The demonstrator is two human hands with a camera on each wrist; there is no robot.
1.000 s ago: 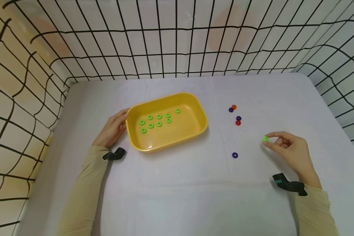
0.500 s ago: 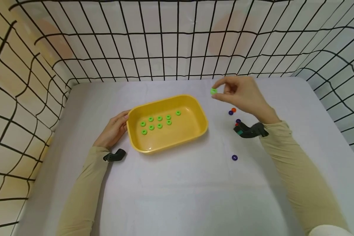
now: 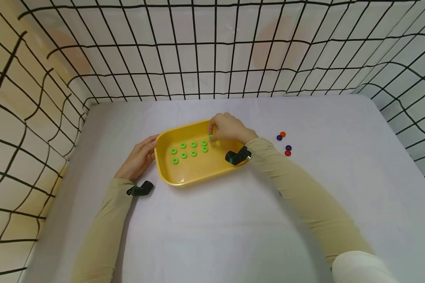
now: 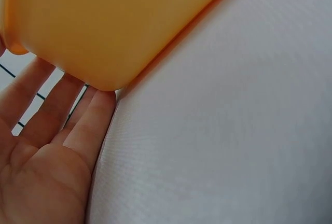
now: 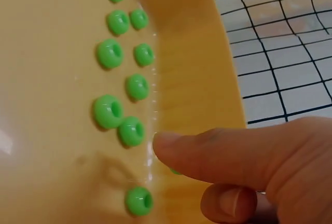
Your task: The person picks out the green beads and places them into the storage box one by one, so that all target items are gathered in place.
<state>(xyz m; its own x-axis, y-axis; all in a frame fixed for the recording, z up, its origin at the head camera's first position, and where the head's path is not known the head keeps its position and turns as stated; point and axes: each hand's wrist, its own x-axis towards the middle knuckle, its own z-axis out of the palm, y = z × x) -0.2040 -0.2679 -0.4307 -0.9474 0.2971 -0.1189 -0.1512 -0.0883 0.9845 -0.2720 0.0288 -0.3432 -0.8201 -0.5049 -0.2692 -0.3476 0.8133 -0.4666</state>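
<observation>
A yellow plastic tray (image 3: 198,177) stands on the white-covered table, with several green beads (image 3: 193,153) in loose rows on its floor. At its left end my left hand (image 3: 136,160) holds the tray; in the left wrist view the fingers (image 4: 85,123) lie against the outer wall. My right hand (image 3: 226,127) is over the tray's far right part, fingertips down inside it. Its thumb and finger pinch a green bead (image 5: 175,171), mostly hidden behind the thumb in the right wrist view. A separate green bead (image 5: 138,201) lies on the floor near that hand.
Right of the tray lie an orange bead (image 3: 283,134), a purple bead (image 3: 279,137), another purple bead (image 3: 288,148) and a red bead (image 3: 288,153). A black wire grid (image 3: 212,73) borders the table's back and sides. The right sleeve (image 3: 301,192) crosses the table's right half.
My right hand has carried the green bead left from the table's right side, over the loose beads, down into the tray. My left hand stays at the tray's left end.
</observation>
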